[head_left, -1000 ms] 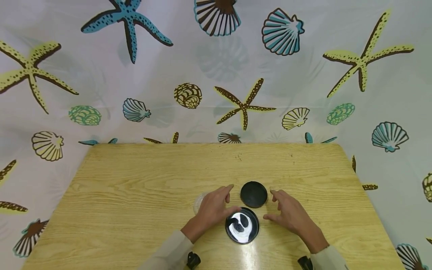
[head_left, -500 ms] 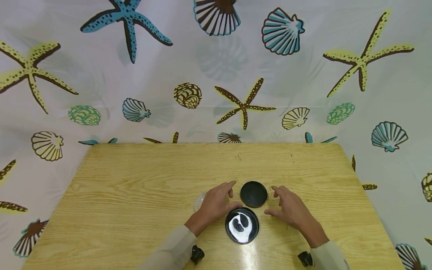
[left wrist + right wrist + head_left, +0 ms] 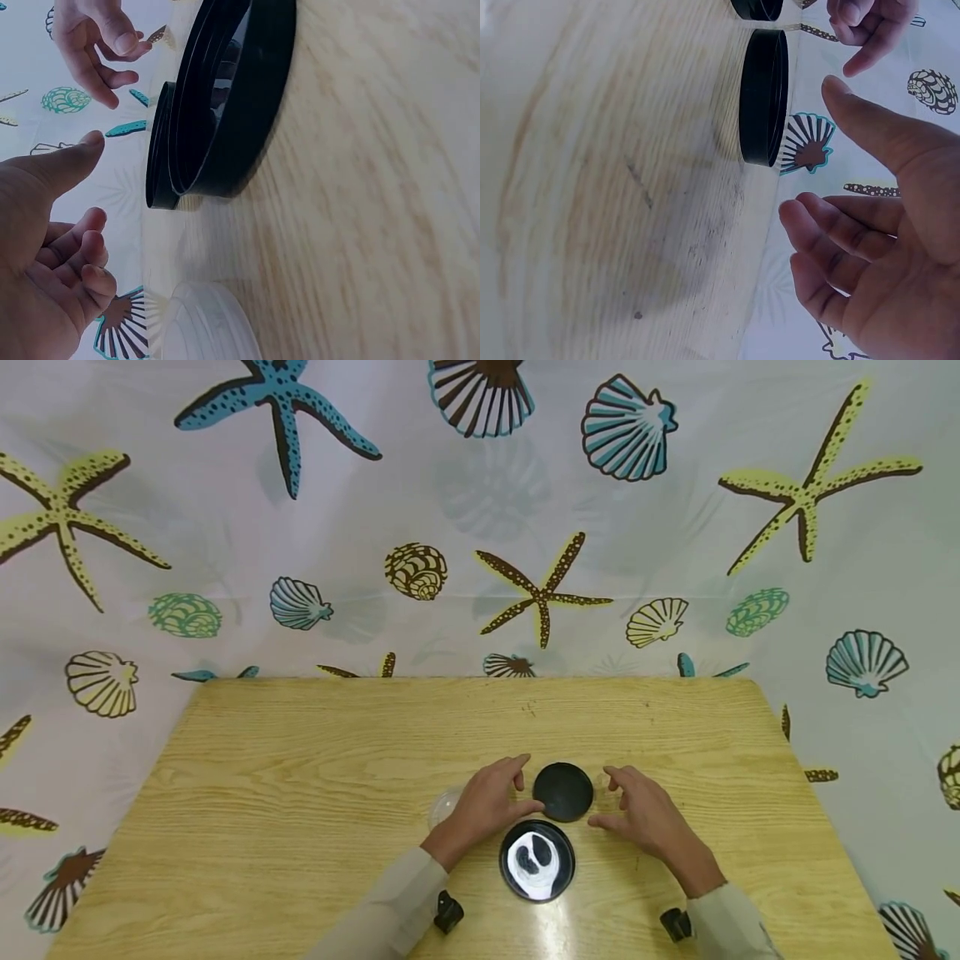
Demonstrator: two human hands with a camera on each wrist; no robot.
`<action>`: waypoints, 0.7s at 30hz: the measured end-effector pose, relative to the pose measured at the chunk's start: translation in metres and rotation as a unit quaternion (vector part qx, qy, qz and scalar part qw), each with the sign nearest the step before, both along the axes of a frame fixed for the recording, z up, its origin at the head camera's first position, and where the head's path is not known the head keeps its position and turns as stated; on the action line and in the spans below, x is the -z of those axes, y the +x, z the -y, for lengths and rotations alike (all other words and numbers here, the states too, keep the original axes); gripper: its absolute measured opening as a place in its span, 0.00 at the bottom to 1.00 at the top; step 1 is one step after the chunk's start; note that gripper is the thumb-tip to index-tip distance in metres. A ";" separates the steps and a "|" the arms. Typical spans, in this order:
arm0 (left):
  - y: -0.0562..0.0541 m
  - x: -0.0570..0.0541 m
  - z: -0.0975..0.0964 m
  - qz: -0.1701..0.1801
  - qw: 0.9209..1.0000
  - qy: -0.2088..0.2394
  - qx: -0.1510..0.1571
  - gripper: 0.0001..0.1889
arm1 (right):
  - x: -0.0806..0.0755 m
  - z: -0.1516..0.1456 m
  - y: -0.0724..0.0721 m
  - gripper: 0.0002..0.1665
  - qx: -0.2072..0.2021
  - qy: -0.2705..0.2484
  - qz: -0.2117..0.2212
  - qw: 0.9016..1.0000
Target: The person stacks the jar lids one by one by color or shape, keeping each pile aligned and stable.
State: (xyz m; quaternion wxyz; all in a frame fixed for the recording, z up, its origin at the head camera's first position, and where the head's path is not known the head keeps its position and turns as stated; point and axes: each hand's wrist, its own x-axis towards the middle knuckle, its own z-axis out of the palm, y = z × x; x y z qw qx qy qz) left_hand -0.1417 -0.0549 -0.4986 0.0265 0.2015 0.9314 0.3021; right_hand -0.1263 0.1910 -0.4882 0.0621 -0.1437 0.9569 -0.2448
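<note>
A matte black round shallow dish [image 3: 562,792] lies on the table between the two hands. Just in front of it is a slightly larger black round dish [image 3: 537,881] with a glossy, reflecting inside. My left hand [image 3: 483,803] hovers left of the matte dish, thumb and fingers apart, thumb tip overlapping its lower left rim in the head view. To its right, my right hand [image 3: 643,814] hovers with relaxed fingers pointing toward it. Both hands are empty. In the right wrist view, a gap separates the right fingers from the matte dish [image 3: 754,97].
A clear plastic round piece [image 3: 210,326] rests on the table by my left hand, partly hidden by it in the head view. The wooden table [image 3: 315,760] ends at a white curtain [image 3: 360,527] printed with starfish and shells, hanging behind and at both sides.
Both hands have slid a little farther from me, the left one also rightward, so they now flank the matte black dish. The dishes and the clear piece stay where they were.
</note>
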 end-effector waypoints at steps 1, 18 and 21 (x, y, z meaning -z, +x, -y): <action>-0.001 0.000 -0.001 0.010 1.000 0.006 0.004 0.39 | 0.000 0.000 -0.001 0.45 0.001 -0.001 0.002 1.000; -0.009 0.005 -0.008 0.037 0.999 -0.013 -0.004 0.39 | 0.005 0.003 -0.007 0.45 0.006 -0.018 0.010 1.000; -0.010 0.006 -0.008 0.037 0.999 -0.013 -0.003 0.38 | 0.006 0.004 -0.008 0.45 0.004 -0.022 0.011 1.000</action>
